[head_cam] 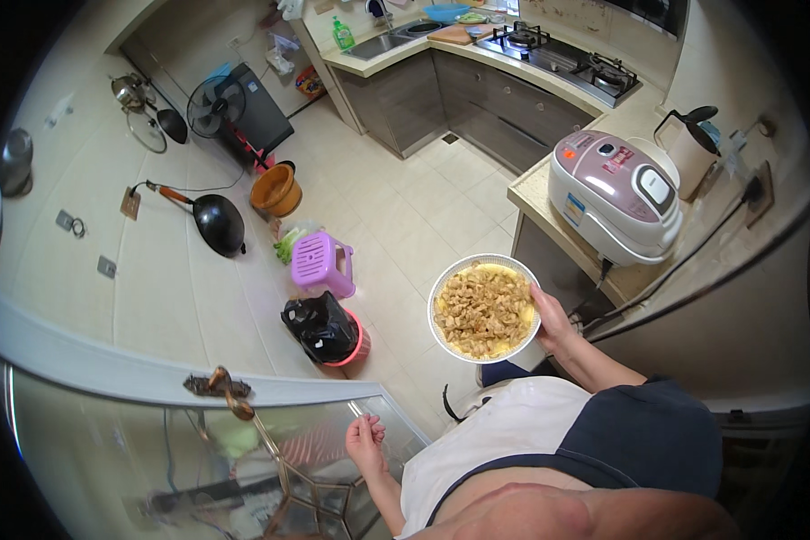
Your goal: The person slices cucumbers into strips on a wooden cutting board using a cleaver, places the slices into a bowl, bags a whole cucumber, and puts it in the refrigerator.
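In my right hand (555, 320) is a round white dish (439, 344) with a ribbed rim, gripped by its right side. Chopped light-brown food pieces (482, 307), which look like cooked meat, cover a yellow layer in it. The dish is held roughly level above the tiled floor. My left hand (366, 439) is at lower left with curled fingers, in front of a glass door panel (310, 439). A short pale double strip (356, 408) shows at its fingertips; whether it is held or belongs to the door is unclear.
A rice cooker (611, 196) with an orange light stands on the right counter (530, 192) beside a jug (688, 148). Left on the floor are a purple stool (320, 260), a pink bin (361, 344) and a brown bucket (275, 190). Behind are the gas stove (560, 61) and sink (378, 47).
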A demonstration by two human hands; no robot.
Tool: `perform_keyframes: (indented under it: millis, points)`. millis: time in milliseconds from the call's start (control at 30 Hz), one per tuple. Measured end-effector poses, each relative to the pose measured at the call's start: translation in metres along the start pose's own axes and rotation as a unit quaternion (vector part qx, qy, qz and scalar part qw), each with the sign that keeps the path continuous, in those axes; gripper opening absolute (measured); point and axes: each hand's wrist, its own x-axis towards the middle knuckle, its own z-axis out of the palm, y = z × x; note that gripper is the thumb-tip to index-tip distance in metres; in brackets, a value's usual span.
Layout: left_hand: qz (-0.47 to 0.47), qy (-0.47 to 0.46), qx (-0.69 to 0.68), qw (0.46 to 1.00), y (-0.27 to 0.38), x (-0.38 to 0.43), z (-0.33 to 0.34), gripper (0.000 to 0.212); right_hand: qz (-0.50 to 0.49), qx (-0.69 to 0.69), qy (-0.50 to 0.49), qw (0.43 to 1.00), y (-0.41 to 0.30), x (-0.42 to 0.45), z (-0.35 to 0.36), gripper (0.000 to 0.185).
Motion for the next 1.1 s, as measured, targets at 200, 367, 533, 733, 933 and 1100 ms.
perform_keyframes:
  millis: [200,367,533,733,933,1100]
  points:
    - [0.038,0.015,0.063,0.997,0.041,-0.031,-0.004,0.015,0.006,-0.028,-0.031,0.999,-0.023,-0.01,0.033,0.042]
    - [0.036,-0.058,0.142,0.987,0.095,-0.014,-0.004,0.016,-0.011,-0.032,-0.009,0.999,-0.033,-0.038,0.08,0.041]
    - [0.026,-0.108,0.157,0.981,0.084,0.065,-0.014,0.018,-0.067,-0.046,0.047,0.996,-0.002,-0.013,0.092,0.04]
    - [-0.007,-0.218,0.177,0.96,0.06,0.21,-0.071,0.019,-0.192,0.013,0.199,0.961,0.054,-0.013,0.094,0.043]
    - [0.004,-0.31,0.202,0.929,0.032,0.421,-0.07,0.019,-0.323,0.178,0.364,0.856,0.127,0.013,0.102,0.049]
    - [0.046,-0.412,0.262,0.871,0.03,0.536,0.014,0.02,-0.418,0.258,0.464,0.737,0.111,0.056,0.064,0.046]
